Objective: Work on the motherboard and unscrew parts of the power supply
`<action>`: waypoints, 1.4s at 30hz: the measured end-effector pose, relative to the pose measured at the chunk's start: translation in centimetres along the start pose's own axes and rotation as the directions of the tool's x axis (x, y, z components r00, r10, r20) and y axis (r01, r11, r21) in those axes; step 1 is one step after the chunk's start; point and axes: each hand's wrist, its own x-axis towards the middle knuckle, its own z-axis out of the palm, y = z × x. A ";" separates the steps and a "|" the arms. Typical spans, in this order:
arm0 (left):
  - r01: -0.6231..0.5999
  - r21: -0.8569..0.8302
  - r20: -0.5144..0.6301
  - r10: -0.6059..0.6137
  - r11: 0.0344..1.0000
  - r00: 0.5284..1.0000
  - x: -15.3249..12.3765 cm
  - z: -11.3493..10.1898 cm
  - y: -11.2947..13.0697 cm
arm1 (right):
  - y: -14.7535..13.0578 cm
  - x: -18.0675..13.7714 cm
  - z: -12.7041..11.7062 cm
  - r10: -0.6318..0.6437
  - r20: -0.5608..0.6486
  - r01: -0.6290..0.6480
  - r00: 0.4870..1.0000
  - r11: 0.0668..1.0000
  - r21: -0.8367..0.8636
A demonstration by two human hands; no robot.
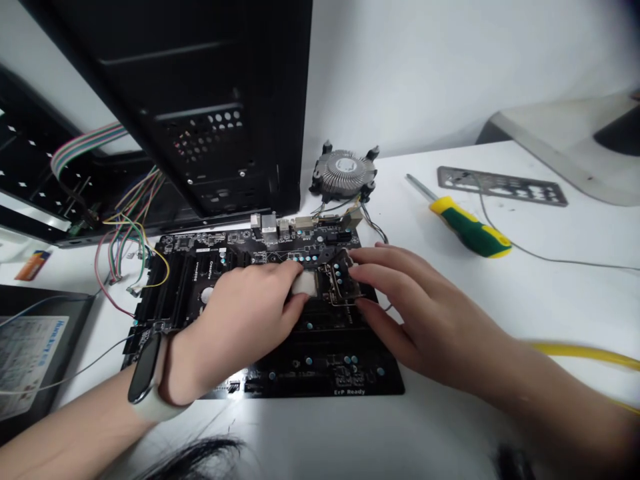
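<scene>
A black motherboard (280, 383) lies flat on the white table. My left hand (255, 293), with a band on its wrist, pinches a square silver-topped processor (305, 284) between thumb and fingers over the socket area. Just right of it, the fingers of my right hand (410, 303) are closed on the edge of the tilted-up socket cover (344, 277). The socket's contacts are mostly hidden by the processor and my fingers. Metal ports (270, 225) line the board's far edge.
Behind the board stand an open black computer case (240, 133) and a round CPU cooler (345, 172). A green-yellow screwdriver (470, 230) and an I/O shield (505, 187) lie at right. Thin coloured wires (137, 233) and a power supply (50, 333) are at left.
</scene>
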 end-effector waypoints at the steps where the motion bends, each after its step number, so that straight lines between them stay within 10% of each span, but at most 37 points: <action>1: 0.001 -0.001 0.002 -0.001 1.000 1.000 0.0 0.0 0.0 | 0.0 0.0 0.0 0.002 0.002 -0.002 1.000 1.000 0.002; 42: -0.029 -0.090 -0.008 0.029 0.996 1.000 1.0 0.7 -0.6 | -0.2 -0.2 -0.2 -0.017 0.064 0.017 0.998 1.000 0.012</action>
